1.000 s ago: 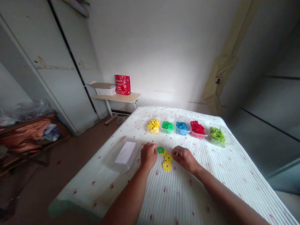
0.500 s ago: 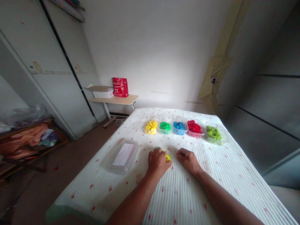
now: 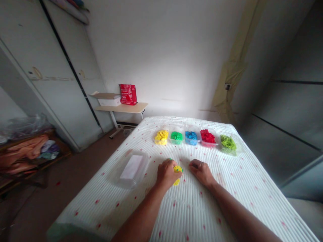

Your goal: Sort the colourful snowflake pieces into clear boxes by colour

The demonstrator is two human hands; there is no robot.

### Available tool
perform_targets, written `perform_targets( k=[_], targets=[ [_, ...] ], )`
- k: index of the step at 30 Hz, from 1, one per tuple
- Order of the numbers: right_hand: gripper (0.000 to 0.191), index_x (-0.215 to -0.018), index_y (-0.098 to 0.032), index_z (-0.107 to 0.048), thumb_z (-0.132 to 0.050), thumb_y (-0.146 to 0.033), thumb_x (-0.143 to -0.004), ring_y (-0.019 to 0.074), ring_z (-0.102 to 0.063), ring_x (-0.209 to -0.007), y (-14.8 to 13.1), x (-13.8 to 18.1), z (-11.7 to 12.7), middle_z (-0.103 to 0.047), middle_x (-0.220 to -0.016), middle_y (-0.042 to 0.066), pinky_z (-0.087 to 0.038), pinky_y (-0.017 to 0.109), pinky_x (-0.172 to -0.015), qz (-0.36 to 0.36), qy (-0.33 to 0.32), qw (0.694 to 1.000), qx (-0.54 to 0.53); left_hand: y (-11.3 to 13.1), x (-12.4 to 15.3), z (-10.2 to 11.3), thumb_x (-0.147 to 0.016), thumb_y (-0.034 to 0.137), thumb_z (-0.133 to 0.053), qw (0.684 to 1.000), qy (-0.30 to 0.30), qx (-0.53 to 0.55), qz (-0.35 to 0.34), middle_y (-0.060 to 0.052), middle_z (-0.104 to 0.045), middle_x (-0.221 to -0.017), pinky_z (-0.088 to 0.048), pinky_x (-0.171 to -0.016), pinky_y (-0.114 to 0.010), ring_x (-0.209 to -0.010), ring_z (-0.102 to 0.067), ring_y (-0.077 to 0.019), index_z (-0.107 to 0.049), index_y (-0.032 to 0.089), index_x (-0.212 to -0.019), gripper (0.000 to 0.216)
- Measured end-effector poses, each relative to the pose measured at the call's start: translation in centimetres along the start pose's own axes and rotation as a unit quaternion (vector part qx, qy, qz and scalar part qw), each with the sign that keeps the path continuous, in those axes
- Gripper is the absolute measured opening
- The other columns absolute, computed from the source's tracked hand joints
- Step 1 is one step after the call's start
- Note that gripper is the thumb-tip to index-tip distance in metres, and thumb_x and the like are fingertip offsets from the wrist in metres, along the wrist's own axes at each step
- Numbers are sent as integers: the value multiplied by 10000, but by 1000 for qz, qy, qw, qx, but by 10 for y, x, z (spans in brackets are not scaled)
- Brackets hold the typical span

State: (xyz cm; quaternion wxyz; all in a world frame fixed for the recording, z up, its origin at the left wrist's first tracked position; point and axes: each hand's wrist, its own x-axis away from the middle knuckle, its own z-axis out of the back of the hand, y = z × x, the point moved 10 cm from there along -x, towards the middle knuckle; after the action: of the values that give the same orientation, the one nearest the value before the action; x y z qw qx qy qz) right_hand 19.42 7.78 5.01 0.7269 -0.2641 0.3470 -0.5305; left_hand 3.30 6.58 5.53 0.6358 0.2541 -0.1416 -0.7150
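Note:
My left hand (image 3: pixel 166 172) is closed around joined yellow and green plastic pieces, partly hidden by its fingers. A round, notched yellow disc (image 3: pixel 177 168) with green bits at its edge shows beside the thumb, and more yellow shows just below it. To the right, my right hand (image 3: pixel 200 170) rests near the cloth with its fingers curled together. Whether a small piece is pinched in those fingers I cannot make out. Beyond the hands stand clear tubs of small plastic pieces: yellow (image 3: pixel 161 136), green (image 3: pixel 176 136), blue (image 3: pixel 191 137), red (image 3: pixel 208 137) and lime green (image 3: pixel 228 144).
A clear plastic tray (image 3: pixel 132 171) with a white rectangular sheet or card (image 3: pixel 131 167) in it lies left of my left hand. The table has a white ribbed cloth (image 3: pixel 191 215) with red marks. A side table (image 3: pixel 131 108) behind carries a red bag (image 3: pixel 128 94) and a box (image 3: pixel 109 101).
My left hand has turned slightly, so more of the yellow disc shows. My right hand stays curled in nearly the same spot. The whole view has shifted a little.

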Motion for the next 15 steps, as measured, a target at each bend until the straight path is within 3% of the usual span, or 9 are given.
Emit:
perform_targets(
  k=[6, 15],
  targets=[
    [173, -693, -171, -579, -470, -302, -721, 141, -526, -638, 5, -1, 3, -584, -656, 5, -398, 245, -610, -8, 8, 1000, -22, -11, 8, 7, -620, 254, -666, 996, 15, 81, -26, 9, -610, -856, -418, -732, -248, -808, -558, -144, -577, 203, -853, 255],
    [164, -708, -175, -591, -469, -286, -707, 146, -536, -654, 9, -2, 1, -602, -671, 7, -409, 253, -631, -13, 1, 999, -37, 7, 37, -2, -614, 191, -653, 992, -18, 12, -123, -28, -597, -888, -427, -789, -283, -882, -541, -182, -580, 195, -823, 221]
  ],
)
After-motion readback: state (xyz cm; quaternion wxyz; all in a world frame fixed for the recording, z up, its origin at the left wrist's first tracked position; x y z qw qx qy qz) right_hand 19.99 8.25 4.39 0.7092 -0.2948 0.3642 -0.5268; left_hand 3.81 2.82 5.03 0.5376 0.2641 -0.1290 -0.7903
